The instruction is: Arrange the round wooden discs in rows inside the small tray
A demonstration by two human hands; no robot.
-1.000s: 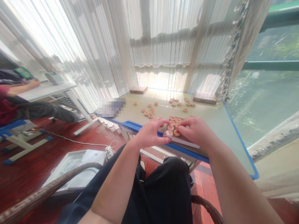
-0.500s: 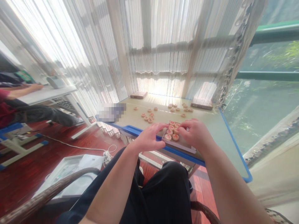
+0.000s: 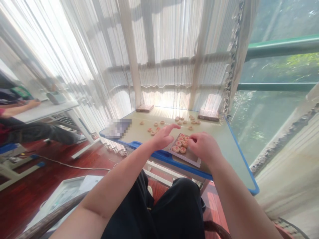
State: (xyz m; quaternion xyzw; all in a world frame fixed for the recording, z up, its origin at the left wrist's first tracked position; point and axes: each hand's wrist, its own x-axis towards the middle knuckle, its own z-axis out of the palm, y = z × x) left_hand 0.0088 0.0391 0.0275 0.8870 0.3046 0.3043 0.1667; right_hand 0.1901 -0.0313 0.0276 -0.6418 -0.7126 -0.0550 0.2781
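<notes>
Chinese chess pieces (image 3: 182, 150) with red characters lie in a shallow lidless box (image 3: 191, 156) at the near edge of the tabletop (image 3: 229, 156), rowed along the box's left side, flat and face up; its low walls probably serve to keep them together. The right hand (image 3: 204, 146) arches over the box's right part, fingers curled in close beside the pieces; whether its grip has hold of one, I cannot tell. By the box's left side, the left hand (image 3: 163, 138) has its forefinger stretched out and thumb spread away, the grip loose with nothing visible in it. Beyond, loose pieces (image 3: 153, 133) are scattered toward the left edge, and another group (image 3: 184, 122) lies nearer the far edge. Flat boxes sit near the far left corner (image 3: 145, 108) and far right corner (image 3: 208, 115), presumably out of the hands' way.
</notes>
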